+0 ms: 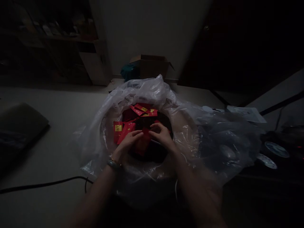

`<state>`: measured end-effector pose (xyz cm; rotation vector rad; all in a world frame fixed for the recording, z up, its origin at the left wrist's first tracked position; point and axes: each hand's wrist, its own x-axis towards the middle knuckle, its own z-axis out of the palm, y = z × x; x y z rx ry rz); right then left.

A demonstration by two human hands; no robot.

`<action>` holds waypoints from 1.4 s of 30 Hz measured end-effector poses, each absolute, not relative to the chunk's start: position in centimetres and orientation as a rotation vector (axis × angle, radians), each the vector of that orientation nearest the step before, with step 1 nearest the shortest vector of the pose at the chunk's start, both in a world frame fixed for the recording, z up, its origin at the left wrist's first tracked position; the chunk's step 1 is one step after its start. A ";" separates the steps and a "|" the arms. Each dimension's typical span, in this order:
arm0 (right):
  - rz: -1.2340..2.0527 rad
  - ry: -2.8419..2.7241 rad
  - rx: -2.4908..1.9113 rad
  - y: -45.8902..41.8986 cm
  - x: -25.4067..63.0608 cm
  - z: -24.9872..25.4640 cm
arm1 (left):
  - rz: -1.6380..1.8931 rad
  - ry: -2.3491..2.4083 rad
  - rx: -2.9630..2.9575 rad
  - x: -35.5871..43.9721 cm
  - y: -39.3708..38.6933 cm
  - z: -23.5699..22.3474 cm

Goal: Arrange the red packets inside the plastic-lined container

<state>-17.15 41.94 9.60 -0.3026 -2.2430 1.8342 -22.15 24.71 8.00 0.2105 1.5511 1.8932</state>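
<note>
A red packet [143,142], blurred and dim, is held up between my two hands over the round opening of a clear plastic bag [152,90]. My left hand [129,140], with a bangle on its wrist, pinches its left edge. On the other side, the curled fingers of my right hand [162,134] grip near its top right corner. Inside the bag, a stack of red packets [127,131] with gold print lies left of my hands. More red packets [143,109] rest at the far side, around a dark mass [160,152] too dim to identify.
Behind the bag, an open cardboard box [153,66] stands against the wall beside a teal bag [130,72]. A black cable [47,185] crosses the floor at left. Round patterned items [276,149] lie at right, and a dark cushion-like object [21,129] sits at left.
</note>
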 end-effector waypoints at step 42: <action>0.874 -2.847 -0.397 44.6 -14.4 5.5 | 1.737 1.581 0.442 -20.0 24.3 6.4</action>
